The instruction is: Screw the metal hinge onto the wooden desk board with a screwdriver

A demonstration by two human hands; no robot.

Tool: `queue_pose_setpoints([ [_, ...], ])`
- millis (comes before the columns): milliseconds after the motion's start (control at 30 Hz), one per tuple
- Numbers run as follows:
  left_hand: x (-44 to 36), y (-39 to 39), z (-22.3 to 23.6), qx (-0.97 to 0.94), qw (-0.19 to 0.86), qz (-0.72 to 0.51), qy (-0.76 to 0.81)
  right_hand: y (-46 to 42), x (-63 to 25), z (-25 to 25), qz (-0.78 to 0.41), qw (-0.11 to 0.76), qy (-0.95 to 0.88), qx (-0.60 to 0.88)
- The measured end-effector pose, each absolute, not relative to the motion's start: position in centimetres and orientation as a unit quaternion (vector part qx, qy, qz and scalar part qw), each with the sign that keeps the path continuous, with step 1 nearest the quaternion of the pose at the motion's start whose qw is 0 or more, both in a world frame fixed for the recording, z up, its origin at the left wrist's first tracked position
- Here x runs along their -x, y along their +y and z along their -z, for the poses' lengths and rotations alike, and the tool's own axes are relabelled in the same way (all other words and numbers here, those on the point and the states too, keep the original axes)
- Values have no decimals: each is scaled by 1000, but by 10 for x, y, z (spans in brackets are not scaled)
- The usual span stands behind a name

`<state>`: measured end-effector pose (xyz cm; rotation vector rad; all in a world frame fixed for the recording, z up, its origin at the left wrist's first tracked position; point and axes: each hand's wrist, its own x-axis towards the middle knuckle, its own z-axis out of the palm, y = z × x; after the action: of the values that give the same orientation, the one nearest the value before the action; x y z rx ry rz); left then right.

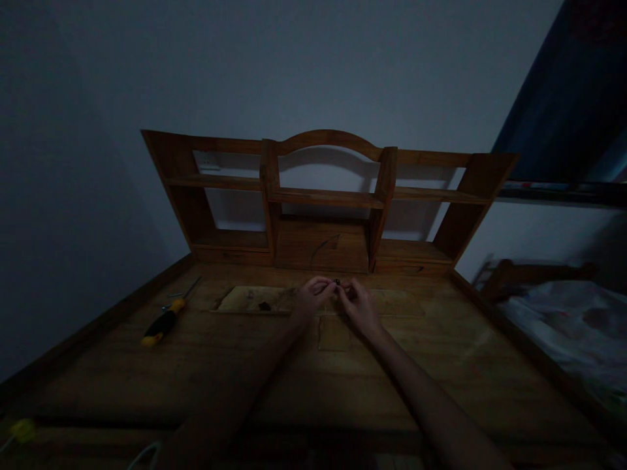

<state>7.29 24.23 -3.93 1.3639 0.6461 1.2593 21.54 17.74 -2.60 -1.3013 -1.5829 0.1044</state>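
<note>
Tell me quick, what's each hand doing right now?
Left hand: fingers pinched on a small dark object.
Right hand: fingertips at the same object, closed or not, I can't tell.

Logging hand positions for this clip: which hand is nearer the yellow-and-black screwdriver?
Left. The left hand is to the right of the screwdriver; the right hand is farther right, beyond it.

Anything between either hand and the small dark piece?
Nothing visible: the small dark piece sits right at the fingertips of the left hand and the right hand. The screwdriver lies well off to the left, out of the way.
</note>
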Motion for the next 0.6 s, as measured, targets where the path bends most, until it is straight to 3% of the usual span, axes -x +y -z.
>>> queue_pose_setpoints([
  [367,-68,248,47,-570,564,-527,282,175,-213,23,-50,510,-677,529],
  [600,-65,248,48,-664,499,-504,237,175,-211,22,-59,494,-706,504],
])
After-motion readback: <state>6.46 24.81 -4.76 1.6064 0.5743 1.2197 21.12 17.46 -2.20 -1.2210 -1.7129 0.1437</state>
